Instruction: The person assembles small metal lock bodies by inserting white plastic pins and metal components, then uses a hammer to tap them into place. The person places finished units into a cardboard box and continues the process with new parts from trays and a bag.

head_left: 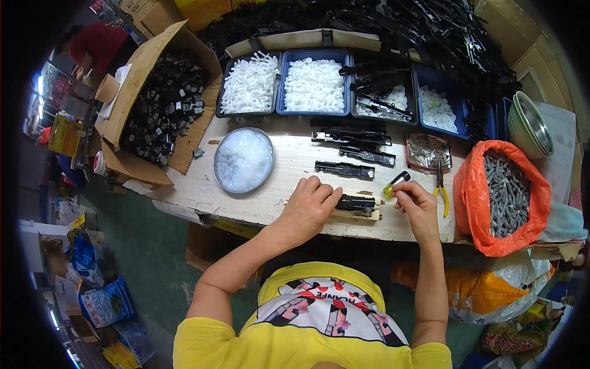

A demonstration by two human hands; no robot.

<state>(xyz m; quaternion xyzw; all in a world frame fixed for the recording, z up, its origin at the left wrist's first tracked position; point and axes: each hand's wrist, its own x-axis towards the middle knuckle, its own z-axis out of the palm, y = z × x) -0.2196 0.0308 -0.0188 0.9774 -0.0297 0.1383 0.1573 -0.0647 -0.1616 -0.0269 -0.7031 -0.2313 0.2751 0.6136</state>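
Note:
My left hand is closed, its fingertips pressed on the left end of a long black plastic part. That part lies in a pale, block-shaped holder at the table's front edge. To the right, my right hand pinches a short tool with a clear yellow end and a black end; its exact kind cannot be made out. Beyond the holder, several similar black parts lie in a row. A round dish of translucent whitish stuff stands left of my left hand.
Bins of white plastic pieces line the back, below heaped black parts. At left stands a cardboard box of dark pieces. Rightward are a red tray of small metal pieces, yellow-handled pliers and an orange bag of grey parts.

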